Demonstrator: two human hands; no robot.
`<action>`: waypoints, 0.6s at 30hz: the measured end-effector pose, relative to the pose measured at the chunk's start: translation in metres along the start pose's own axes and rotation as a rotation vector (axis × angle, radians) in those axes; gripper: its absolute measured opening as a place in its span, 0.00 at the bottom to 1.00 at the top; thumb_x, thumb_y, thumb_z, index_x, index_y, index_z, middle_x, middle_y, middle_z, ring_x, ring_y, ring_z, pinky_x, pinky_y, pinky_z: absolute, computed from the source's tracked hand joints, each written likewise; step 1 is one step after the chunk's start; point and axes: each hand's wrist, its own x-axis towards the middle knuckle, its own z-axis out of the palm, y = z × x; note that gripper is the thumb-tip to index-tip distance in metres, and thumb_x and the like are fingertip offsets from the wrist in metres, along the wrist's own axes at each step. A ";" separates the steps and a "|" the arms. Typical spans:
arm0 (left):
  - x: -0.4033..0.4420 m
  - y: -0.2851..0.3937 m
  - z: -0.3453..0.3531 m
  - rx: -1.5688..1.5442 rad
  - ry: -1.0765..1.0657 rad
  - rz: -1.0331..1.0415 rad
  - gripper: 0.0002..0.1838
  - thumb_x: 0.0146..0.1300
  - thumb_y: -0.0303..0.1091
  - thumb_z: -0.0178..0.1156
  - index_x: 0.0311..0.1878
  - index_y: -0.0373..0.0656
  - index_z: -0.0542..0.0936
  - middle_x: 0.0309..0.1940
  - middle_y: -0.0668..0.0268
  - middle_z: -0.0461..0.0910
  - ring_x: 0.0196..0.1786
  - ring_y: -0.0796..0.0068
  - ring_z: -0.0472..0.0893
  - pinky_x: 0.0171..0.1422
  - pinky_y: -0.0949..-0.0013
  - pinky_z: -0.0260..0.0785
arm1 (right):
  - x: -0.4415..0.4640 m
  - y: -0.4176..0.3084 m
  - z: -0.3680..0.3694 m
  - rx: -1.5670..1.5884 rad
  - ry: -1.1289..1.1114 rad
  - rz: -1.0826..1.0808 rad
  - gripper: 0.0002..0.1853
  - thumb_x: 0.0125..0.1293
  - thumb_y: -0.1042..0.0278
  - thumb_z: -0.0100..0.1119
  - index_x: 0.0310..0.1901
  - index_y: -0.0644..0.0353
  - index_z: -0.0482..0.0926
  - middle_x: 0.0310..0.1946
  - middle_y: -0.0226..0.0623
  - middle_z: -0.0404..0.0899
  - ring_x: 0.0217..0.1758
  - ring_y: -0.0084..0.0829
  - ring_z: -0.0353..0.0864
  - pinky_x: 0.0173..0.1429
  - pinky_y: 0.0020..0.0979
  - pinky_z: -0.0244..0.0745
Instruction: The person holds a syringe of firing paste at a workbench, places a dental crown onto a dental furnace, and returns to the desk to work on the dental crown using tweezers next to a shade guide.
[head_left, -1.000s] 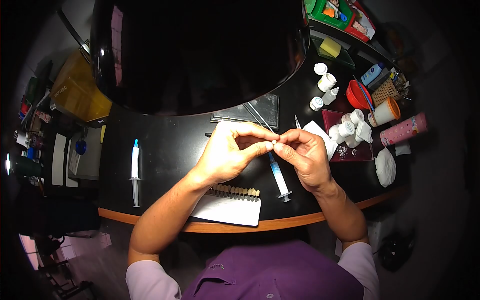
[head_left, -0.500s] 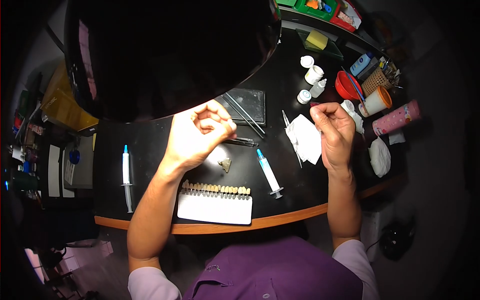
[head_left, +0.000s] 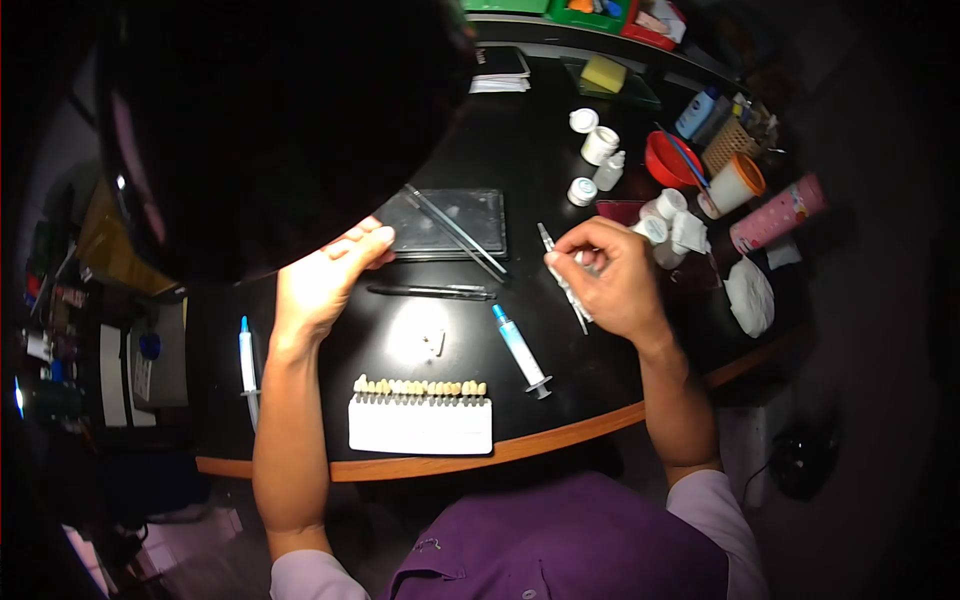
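Observation:
My left hand (head_left: 318, 290) is raised over the left of the black desk, its thumb and fingers pinched together. The dark round shape overhead hides part of its fingers, and I cannot make out what they hold. My right hand (head_left: 612, 282) is closed in a pinch, fingertips at a thin pointed tool (head_left: 545, 238); whether it grips the tool is unclear. A small pale piece (head_left: 434, 342) lies in the bright light spot. Below it is a tooth shade guide (head_left: 420, 425). A blue-tipped syringe (head_left: 518, 348) sits between the hands, and a second syringe (head_left: 247, 355) beside my left forearm.
A flat black case (head_left: 465, 220) carries two thin rods, with a black pen-like tool (head_left: 432, 292) below. Small white jars (head_left: 600, 146), a red bowl (head_left: 672, 160), a pink bottle (head_left: 775, 215) and crumpled white tissue (head_left: 749, 298) crowd the right. The dark shape (head_left: 280, 130) blocks the upper left.
My right hand has come down and left, over the tissue and thin tool. My left hand has moved left and away from the lit piece. The view has shifted slightly.

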 end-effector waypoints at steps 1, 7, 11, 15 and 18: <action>0.004 -0.001 -0.001 0.009 -0.014 0.005 0.07 0.65 0.26 0.71 0.42 0.35 0.83 0.32 0.63 0.85 0.36 0.75 0.87 0.46 0.72 0.82 | -0.001 0.004 0.002 0.017 -0.018 -0.054 0.04 0.58 0.74 0.73 0.31 0.62 0.85 0.27 0.36 0.83 0.29 0.28 0.81 0.35 0.29 0.73; 0.008 -0.004 -0.008 0.064 -0.085 -0.001 0.13 0.69 0.28 0.69 0.51 0.31 0.84 0.39 0.57 0.88 0.41 0.71 0.88 0.50 0.72 0.80 | -0.010 0.003 0.015 0.034 -0.082 -0.257 0.04 0.58 0.75 0.72 0.32 0.63 0.85 0.29 0.37 0.83 0.34 0.34 0.82 0.36 0.32 0.75; 0.008 -0.004 -0.006 0.150 -0.082 0.044 0.12 0.70 0.29 0.67 0.52 0.32 0.85 0.39 0.59 0.88 0.38 0.73 0.87 0.49 0.71 0.80 | -0.014 -0.008 0.003 0.130 -0.037 -0.420 0.05 0.57 0.76 0.73 0.33 0.63 0.85 0.31 0.37 0.82 0.35 0.37 0.81 0.39 0.35 0.75; 0.009 -0.008 -0.009 0.185 -0.060 0.050 0.07 0.65 0.22 0.70 0.45 0.33 0.85 0.32 0.63 0.86 0.34 0.77 0.84 0.44 0.74 0.77 | -0.018 -0.019 -0.055 0.095 0.057 -0.452 0.05 0.57 0.79 0.73 0.33 0.62 0.85 0.33 0.35 0.84 0.35 0.33 0.84 0.40 0.32 0.77; 0.010 -0.007 -0.012 0.264 -0.059 0.046 0.06 0.64 0.19 0.69 0.44 0.31 0.85 0.32 0.61 0.86 0.34 0.77 0.85 0.45 0.73 0.80 | -0.012 -0.004 -0.117 -0.145 0.183 -0.297 0.04 0.59 0.76 0.72 0.34 0.60 0.85 0.33 0.34 0.84 0.36 0.32 0.84 0.42 0.32 0.78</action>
